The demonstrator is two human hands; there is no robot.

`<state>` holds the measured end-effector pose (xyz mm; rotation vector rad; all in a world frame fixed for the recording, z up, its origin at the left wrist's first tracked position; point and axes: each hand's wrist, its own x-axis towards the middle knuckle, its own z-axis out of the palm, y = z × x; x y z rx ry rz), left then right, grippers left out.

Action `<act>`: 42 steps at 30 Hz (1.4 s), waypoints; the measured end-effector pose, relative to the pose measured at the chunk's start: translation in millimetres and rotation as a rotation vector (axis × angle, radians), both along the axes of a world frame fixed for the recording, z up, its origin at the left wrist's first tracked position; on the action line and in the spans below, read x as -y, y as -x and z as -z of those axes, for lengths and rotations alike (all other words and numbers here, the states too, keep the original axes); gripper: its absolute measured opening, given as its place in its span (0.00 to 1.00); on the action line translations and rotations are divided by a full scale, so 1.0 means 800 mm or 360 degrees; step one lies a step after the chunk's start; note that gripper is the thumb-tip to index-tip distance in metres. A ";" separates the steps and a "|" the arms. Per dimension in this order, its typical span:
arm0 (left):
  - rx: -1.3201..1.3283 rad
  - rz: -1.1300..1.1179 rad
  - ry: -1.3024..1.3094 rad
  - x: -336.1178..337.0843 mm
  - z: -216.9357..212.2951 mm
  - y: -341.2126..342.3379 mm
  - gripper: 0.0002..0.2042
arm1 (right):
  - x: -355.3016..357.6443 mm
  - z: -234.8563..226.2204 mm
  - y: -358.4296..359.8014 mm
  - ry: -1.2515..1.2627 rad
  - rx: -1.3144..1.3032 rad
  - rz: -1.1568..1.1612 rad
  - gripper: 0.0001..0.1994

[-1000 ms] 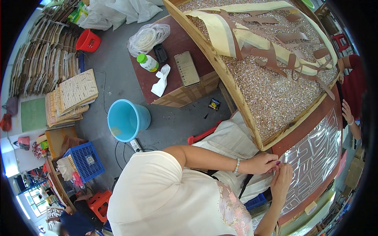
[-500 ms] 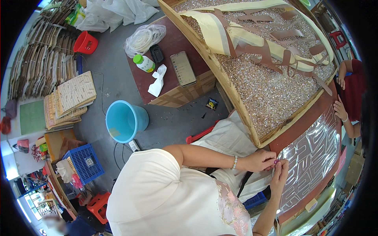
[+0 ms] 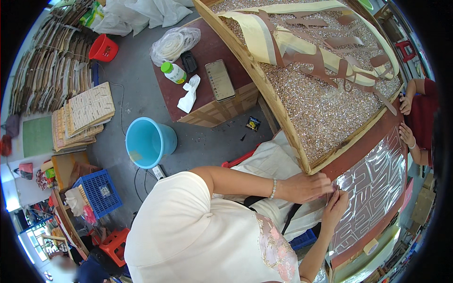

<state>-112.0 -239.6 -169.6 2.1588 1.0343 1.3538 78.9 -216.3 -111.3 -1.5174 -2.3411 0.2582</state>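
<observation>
My left hand (image 3: pixel 304 187), with a beaded bracelet at the wrist, is beside the near corner of the wooden tray. Its fingers are curled together, and the tips are blurred. Just below it, my right hand (image 3: pixel 334 210) has thumb and fingers pinched at the left edge of a shiny clear sheet (image 3: pixel 373 188) patterned with curved outlines. That sheet lies on a reddish-brown surface (image 3: pixel 343 258). The fingertips of both hands are close together, and whatever they pinch is too small or hidden to name. Pale cloth (image 3: pixel 269 162) lies beneath my left forearm.
The wooden tray (image 3: pixel 278 108) holds glittery grains and brown and cream strips (image 3: pixel 311 59). A co-worker's hands (image 3: pixel 406 134) touch the surface's far edge. A box (image 3: pixel 212 111) bears a phone (image 3: pixel 220 80) and a bottle (image 3: pixel 173 72). A blue bucket (image 3: pixel 150 141) stands on the floor.
My left hand has shifted slightly up and left, its fingertips drawing away from my right hand's. The co-worker's upper hand has come down to the surface's far edge.
</observation>
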 end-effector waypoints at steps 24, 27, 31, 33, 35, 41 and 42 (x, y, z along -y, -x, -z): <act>-0.0535 0.0053 -0.0195 0.019 0.041 -0.006 0.29 | -0.021 -0.014 -0.010 -0.0286 0.0220 -0.0553 0.07; -0.0637 0.0073 -0.0191 0.017 0.040 -0.008 0.31 | -0.028 -0.013 -0.026 -0.0405 0.0323 -0.0699 0.08; -0.0871 0.0040 -0.0252 0.013 0.043 -0.002 0.31 | -0.039 -0.012 -0.039 -0.0485 0.0344 -0.0824 0.09; -0.0910 -0.0005 -0.0284 0.012 0.049 -0.005 0.31 | -0.045 -0.013 -0.055 -0.0545 0.0398 -0.0861 0.09; -0.0937 -0.0045 -0.0317 0.011 0.053 -0.009 0.31 | -0.051 -0.017 -0.071 -0.0547 0.0399 -0.0821 0.09; -0.0783 0.0135 -0.0200 -0.011 0.063 -0.021 0.31 | -0.057 0.001 -0.113 -0.0551 0.0133 -0.0472 0.09; -0.0798 0.0191 -0.0111 -0.012 0.056 -0.026 0.31 | -0.061 0.007 -0.121 -0.0523 0.0110 -0.0435 0.09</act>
